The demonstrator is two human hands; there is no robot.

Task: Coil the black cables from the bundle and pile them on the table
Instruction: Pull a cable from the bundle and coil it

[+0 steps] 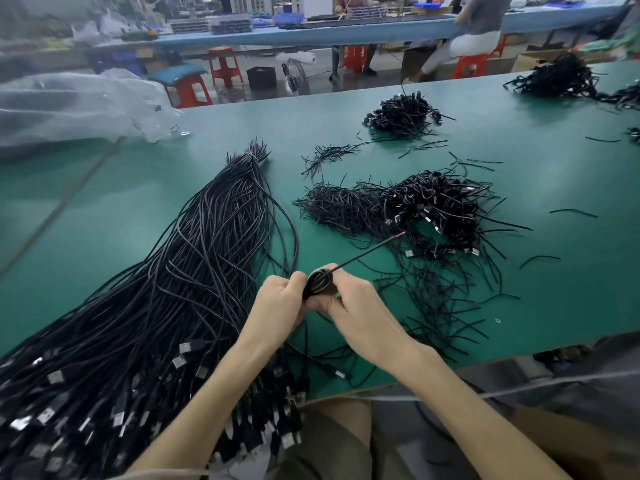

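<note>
A long bundle of black cables (194, 258) lies across the left of the green table (104, 209), its USB plugs hanging over the near edge. Both hands meet just right of it, above the table's front. My left hand (280, 299) and my right hand (360, 306) grip a small coiled black cable (320, 282) between them. The coil's free end (374, 249) sticks out up and to the right, with a red tip. A pile of coiled cables (440, 209) lies beyond my hands at centre right.
Loose black ties (343, 206) are scattered left of and below that pile. A second coiled pile (403, 114) sits farther back, and more cables (557, 79) at the far right. A clear plastic bag (76, 105) lies at the back left. People sit at a blue bench beyond.
</note>
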